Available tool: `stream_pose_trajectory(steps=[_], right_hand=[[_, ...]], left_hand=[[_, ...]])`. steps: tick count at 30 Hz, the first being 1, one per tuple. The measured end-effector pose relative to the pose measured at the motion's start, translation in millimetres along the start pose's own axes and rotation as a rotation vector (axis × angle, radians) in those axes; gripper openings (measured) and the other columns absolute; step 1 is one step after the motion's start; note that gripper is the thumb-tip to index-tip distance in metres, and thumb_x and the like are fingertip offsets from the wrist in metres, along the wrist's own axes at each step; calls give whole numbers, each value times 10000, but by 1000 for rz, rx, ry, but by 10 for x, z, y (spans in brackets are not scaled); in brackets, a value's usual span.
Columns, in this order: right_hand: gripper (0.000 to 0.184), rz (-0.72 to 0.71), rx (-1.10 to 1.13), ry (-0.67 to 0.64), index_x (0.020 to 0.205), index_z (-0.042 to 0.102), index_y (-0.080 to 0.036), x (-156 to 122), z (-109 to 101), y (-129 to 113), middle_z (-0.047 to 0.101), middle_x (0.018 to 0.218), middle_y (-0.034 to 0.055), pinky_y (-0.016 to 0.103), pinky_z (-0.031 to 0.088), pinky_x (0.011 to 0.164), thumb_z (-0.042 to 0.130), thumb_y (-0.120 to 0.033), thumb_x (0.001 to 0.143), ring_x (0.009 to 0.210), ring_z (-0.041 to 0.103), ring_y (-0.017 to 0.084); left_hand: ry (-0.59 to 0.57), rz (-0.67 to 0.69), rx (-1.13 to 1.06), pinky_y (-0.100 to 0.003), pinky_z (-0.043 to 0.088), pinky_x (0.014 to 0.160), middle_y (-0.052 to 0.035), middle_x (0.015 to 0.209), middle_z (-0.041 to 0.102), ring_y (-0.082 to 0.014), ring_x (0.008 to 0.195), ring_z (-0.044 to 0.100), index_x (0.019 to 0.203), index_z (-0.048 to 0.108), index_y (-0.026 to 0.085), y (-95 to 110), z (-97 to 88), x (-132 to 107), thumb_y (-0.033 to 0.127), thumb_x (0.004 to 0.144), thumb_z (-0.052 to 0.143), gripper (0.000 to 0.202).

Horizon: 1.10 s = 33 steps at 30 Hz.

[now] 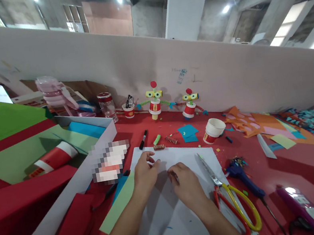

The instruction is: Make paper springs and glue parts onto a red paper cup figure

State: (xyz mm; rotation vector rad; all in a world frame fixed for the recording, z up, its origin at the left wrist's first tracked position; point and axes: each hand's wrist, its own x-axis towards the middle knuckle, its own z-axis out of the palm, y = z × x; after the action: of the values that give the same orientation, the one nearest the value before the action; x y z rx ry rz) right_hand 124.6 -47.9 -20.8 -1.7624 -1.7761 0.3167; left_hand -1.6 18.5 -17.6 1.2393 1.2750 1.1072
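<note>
Apparently mid-fingerwork above white sheet (162, 216), with left hand (144, 170) slack, unladen, right hand (184, 179) curled (cannot tell whether grasping); calls for precision.

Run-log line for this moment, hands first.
left hand: over white paper | right hand: over white paper, grip unclear | scissors: right of right hand

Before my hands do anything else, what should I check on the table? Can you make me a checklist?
1. White paper below your left hand: ok.
2. Right hand empty: cannot tell; it is curled.
3. Scissors pointing away from you: ok, handles nearest you.
4. Blue glue gun cool: cannot tell; heat doesn't show.
5. Green coil off the paper: ok, beyond its far edge.
6. Red-and-white cup in the box upright: not ok, lying on its side.
</note>
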Motion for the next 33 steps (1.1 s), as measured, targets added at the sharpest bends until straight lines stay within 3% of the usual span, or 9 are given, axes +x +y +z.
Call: stream_pose_trajectory(steps=[4,9,13,16,18,21,25,29,33], right_hand=[[208,0,-54,-36,829,643,-226,-18,-2,-28,634,876,71,320,473,706,491,-88,796,831,620,225],[189,53,-8,-53,861,633,-215,33,-22,12,628,892,62,302,473,712,491,-105,805,777,622,191],[241,91,-46,-57,1031,605,-201,324,-110,-17,616,1022,70,311,461,776,544,-164,801,789,612,177],[332,134,-116,-28,1122,571,-185,620,-88,-84,569,1151,95,320,447,834,542,-140,794,920,602,201],[409,141,-140,-21,1172,552,-188,777,-9,-110,539,1205,114,332,441,846,551,-105,771,1014,577,230],[365,125,-144,-18,1101,598,-209,892,122,-99,565,1161,109,332,443,831,549,-77,764,1030,573,240],[207,97,-107,15,939,632,-181,795,146,-72,639,987,92,313,454,807,531,-78,790,928,605,214],[181,66,7,67,970,606,-180,485,95,-135,654,947,61,276,482,752,518,-136,818,818,622,168],[228,73,287,117,996,601,-202,232,111,-167,653,930,42,290,504,710,558,-169,774,767,620,164]], left_hand=[[66,-82,-161,-216,342,509,63,659,479,-76,501,431,768,530,192,28,-17,-11,175,620,642,187],[65,-209,-354,-204,341,497,77,582,493,-64,474,444,769,537,180,83,-36,0,211,541,734,303],[75,-203,-375,-196,292,442,41,551,564,-54,434,413,717,593,147,118,-46,-7,296,466,799,358],[66,-239,-400,-203,259,409,4,537,597,-40,370,351,712,625,128,129,-43,-10,409,581,731,327],[89,-262,-438,-207,300,429,-9,575,626,-45,372,383,741,627,133,117,-35,0,371,647,684,262],[148,-233,-493,-213,409,548,-13,740,656,-67,518,529,786,636,153,71,-17,40,162,622,671,168],[164,-225,-553,-235,459,685,-16,830,640,-94,696,591,839,656,163,16,18,82,80,602,671,252],[53,-250,-609,-266,481,676,-18,835,646,-111,678,590,955,663,179,23,44,34,230,608,748,361],[-68,-225,-628,-271,485,669,-43,826,671,-149,731,611,836,684,155,64,16,-18,341,584,773,326]])
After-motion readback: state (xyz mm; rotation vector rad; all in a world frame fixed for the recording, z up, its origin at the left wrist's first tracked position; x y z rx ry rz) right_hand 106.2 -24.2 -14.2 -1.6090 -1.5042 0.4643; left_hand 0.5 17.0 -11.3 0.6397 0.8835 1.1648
